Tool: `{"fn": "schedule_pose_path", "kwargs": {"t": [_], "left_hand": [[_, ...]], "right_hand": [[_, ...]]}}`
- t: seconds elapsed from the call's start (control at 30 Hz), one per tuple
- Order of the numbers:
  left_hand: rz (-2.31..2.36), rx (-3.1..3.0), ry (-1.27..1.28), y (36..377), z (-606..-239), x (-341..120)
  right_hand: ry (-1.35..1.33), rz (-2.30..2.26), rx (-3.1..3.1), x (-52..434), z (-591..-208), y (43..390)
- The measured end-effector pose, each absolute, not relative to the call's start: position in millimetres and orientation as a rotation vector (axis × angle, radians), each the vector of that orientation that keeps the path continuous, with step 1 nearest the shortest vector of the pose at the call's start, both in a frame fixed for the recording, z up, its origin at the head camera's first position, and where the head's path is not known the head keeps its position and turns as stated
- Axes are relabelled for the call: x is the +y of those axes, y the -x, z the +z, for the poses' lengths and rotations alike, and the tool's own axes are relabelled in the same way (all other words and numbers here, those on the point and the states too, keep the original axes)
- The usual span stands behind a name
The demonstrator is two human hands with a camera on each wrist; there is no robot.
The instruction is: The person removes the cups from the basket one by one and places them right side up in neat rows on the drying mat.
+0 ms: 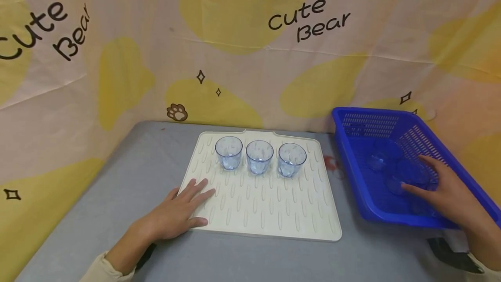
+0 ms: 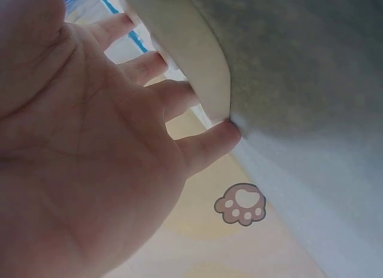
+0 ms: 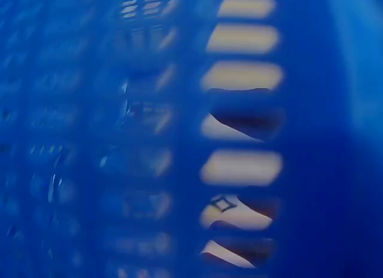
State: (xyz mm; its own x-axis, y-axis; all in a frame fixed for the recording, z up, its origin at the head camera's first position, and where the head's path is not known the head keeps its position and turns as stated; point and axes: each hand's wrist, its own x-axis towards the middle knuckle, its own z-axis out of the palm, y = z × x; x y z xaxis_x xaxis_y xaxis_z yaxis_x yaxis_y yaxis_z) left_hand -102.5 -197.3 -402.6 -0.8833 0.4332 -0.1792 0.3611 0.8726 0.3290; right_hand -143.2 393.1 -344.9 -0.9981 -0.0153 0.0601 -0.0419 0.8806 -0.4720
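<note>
The left hand [image 1: 178,212] lies flat on the cream drying mat [image 1: 274,212], at the mat's 8 o'clock corner; its fingers are straight and relaxed and it grasps nothing. In the left wrist view the fingertips [image 2: 224,134] touch the rim of the mat [image 2: 197,63].

The right hand [image 1: 450,190] is inside the blue basket [image 1: 352,177], which stands at 3 o'clock from the mat. Its fingers reach over a clear glass [image 1: 411,175] lying in the basket and touch it — I cannot tell if they really close around it. More clear glasses lie in the basket, but they are hard to count through the blue. The right wrist view shows only the blurred slotted wall of the basket [image 3: 179,140].

Three clear glasses stand upright in a row on the mat at its 12 o'clock side — left one [image 1: 228,152], middle one [image 1: 259,156], right one [image 1: 292,159]. They are near each other.

The mat and basket rest on a grey table [image 1: 129,173].
</note>
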Motion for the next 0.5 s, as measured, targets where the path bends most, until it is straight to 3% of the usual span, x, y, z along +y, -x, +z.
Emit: {"fn": "schedule_pose_path", "kwargs": {"t": [0.5], "left_hand": [[0.434,2.793,-0.585,102,-402,-197]], "right_hand": [[0.040,0.601,-3.213,444,-348,141]]}}
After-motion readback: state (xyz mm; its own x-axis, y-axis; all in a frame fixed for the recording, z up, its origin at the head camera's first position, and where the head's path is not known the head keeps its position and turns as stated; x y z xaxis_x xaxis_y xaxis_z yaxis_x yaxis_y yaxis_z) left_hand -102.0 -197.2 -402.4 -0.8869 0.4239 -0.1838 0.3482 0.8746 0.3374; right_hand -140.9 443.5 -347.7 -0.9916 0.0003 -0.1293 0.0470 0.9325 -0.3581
